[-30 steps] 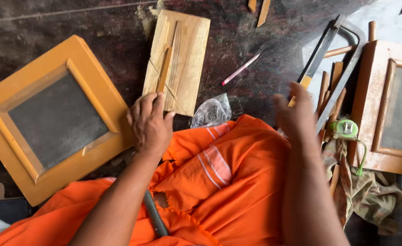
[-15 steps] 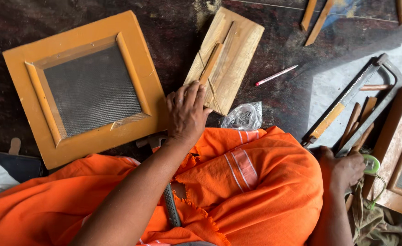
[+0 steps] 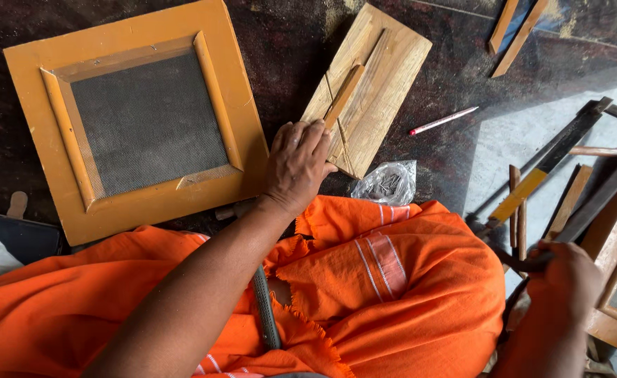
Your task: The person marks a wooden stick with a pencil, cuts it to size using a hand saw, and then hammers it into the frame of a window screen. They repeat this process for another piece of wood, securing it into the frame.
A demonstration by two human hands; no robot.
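Wood is what the left hand point(image 3: 298, 164) rests on: its fingers lie flat on the near end of a pale wooden board point(image 3: 371, 87) on the dark floor point(image 3: 448, 63), holding it down. A thin wooden strip point(image 3: 343, 96) lies on the board, uncut as far as I can see. The right hand point(image 3: 567, 280) is curled around the handle of a hacksaw point(image 3: 602, 192), well apart from the board. An orange frame with mesh point(image 3: 137, 119) looks finished.

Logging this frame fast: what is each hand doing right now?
Left hand: open, fingers spread, pressing on the wooden board.
Right hand: closed around a dark tool handle beside the saw.
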